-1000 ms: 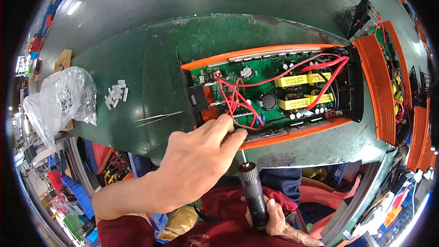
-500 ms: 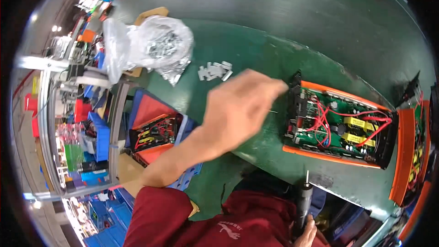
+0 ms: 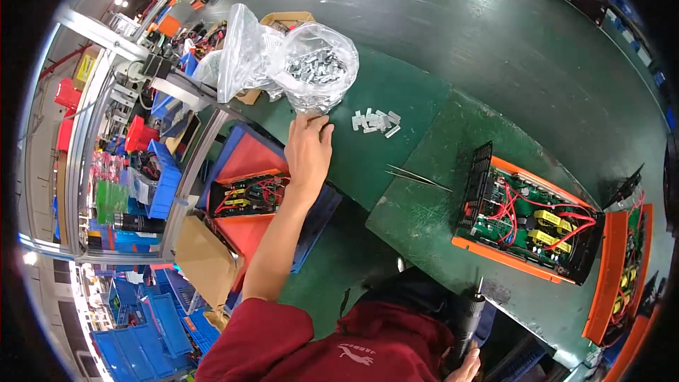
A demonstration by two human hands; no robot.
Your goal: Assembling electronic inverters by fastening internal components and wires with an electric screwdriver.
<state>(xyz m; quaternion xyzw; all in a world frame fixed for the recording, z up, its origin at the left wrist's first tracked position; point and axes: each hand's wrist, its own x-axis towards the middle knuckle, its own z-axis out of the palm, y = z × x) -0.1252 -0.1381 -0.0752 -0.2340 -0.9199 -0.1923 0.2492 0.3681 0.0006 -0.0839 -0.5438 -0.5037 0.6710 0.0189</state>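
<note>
My left hand (image 3: pixel 310 148) reaches to the lower edge of a clear plastic bag (image 3: pixel 350 74) filled with small metal pieces. Its fingers are bent against the bag, and the fingertips are partly hidden there. To the right of that hand lies a small pile of silvery metal pieces (image 3: pixel 375 122). Close to my body, my right hand (image 3: pixel 467 366) is wrapped around a black electric screwdriver (image 3: pixel 465 322), its bit pointing up and away from me. An orange-sided device with an exposed circuit board (image 3: pixel 527 216), red wires and yellow components stands on the green bench at right.
Tweezers (image 3: pixel 419 177) lie left of the device. Another orange unit (image 3: pixel 615 269) stands at the far right. At left, a blue bin (image 3: pixel 233 143) holds a similar device, beside a metal frame (image 3: pixel 205 148) and a cardboard piece (image 3: pixel 205 258).
My left hand has moved left from beside the device to the bag's lower edge. The tweezers have come into sight. The view has shifted, while my right hand still holds the screwdriver.
</note>
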